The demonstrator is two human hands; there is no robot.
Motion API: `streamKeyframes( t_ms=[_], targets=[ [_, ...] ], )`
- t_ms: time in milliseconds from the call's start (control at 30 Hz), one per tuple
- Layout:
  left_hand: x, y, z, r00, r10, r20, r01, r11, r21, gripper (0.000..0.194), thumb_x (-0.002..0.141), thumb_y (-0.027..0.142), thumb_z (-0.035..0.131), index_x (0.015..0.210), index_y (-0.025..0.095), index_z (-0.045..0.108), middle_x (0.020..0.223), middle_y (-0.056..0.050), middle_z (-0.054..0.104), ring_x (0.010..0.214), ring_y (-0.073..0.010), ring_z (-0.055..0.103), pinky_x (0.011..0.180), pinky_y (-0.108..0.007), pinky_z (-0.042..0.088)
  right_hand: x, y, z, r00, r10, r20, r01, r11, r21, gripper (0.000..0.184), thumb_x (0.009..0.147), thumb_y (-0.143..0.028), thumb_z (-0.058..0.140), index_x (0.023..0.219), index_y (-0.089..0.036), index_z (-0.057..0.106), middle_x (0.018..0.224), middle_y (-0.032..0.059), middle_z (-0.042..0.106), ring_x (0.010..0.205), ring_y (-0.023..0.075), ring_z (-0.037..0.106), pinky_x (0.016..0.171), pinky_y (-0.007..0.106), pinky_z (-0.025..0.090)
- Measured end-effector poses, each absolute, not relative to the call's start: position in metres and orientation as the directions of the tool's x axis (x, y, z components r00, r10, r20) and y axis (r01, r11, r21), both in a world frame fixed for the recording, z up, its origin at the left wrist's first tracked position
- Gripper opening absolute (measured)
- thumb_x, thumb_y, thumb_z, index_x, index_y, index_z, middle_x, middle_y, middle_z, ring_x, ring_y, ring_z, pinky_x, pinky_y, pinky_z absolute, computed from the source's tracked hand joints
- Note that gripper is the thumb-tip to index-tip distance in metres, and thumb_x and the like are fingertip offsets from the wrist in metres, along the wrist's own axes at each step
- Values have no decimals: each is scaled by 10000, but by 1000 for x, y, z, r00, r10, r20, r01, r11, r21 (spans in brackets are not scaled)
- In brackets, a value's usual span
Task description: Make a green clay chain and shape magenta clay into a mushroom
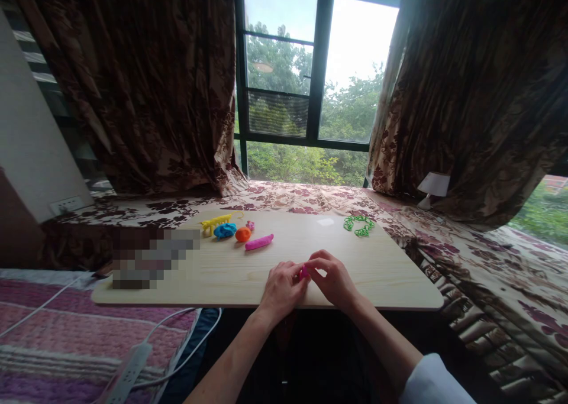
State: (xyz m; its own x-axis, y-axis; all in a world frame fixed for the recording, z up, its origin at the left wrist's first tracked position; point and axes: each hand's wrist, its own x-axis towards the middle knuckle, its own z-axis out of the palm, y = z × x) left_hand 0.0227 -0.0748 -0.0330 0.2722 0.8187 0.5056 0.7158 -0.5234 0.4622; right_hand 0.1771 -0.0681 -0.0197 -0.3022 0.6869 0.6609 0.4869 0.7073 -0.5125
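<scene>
Pink piece (304, 272) sits pinched between left (284, 283) and right hands' (331, 277) fingertips

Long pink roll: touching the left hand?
Apart. Head view shows a strip of bare tabletop between the long pink roll and the left hand, which lies nearer the table's front edge.

A small bright pink piece (304, 272) is pinched between the fingertips of the left hand (283, 283) and the right hand (331, 277), only partly visible past the fingers. It sits low over the near part of the pale wooden table (386, 274), the left hand on one side of it and the right on the other. Its full shape is hidden by the fingers.
</scene>
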Motion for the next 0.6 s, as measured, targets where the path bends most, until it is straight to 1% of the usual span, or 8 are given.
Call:
streamKeyframes(
  t_ms=[100,200,300,367,433,600],
  targets=[
    [23,-73,-33,274,819,504,722,-522,455,220,827,363,436,844,261,630,735,-5,566,777,-169,502,723,-283,350,180,-70,-14,-375,665,646,494,733,-468,217,818,-143,505,920,-244,669,862,34,574,792,143,553,721,270,451],
    [24,-72,-34,272,814,513,720,-526,453,228,831,384,430,835,262,623,724,0,560,778,-168,498,721,-282,346,185,-72,-12,-409,662,628,499,739,-453,355,812,-65,442,1068,-244,610,937,49,564,867,151,538,779,287,443],
    [23,-73,-36,262,812,522,721,-524,454,212,829,366,437,808,248,612,730,1,560,778,-167,496,714,-281,344,187,-73,-19,-408,668,622,543,725,-423,532,730,37,396,1140,-256,566,979,54,541,928,164,503,815,305,430],
    [23,-74,-36,261,811,524,719,-525,455,201,825,350,447,769,234,601,735,-1,563,776,-166,495,712,-280,343,187,-73,-25,-424,673,605,568,719,-401,605,684,62,385,1159,-273,551,970,49,536,925,171,491,815,314,428],
    [23,-74,-36,257,811,525,715,-526,461,202,823,343,450,742,227,593,733,-2,564,775,-166,496,714,-280,342,187,-74,-29,-440,675,592,573,719,-394,641,676,67,369,1190,-284,523,968,45,538,921,172,485,818,320,425],
    [23,-76,-34,257,815,519,698,-528,484,189,828,334,442,796,242,604,750,-1,573,790,-167,500,726,-283,344,188,-75,-35,-410,698,587,573,698,-430,709,662,77,342,1266,-281,436,1004,41,541,950,168,473,841,316,419]
  ],
)
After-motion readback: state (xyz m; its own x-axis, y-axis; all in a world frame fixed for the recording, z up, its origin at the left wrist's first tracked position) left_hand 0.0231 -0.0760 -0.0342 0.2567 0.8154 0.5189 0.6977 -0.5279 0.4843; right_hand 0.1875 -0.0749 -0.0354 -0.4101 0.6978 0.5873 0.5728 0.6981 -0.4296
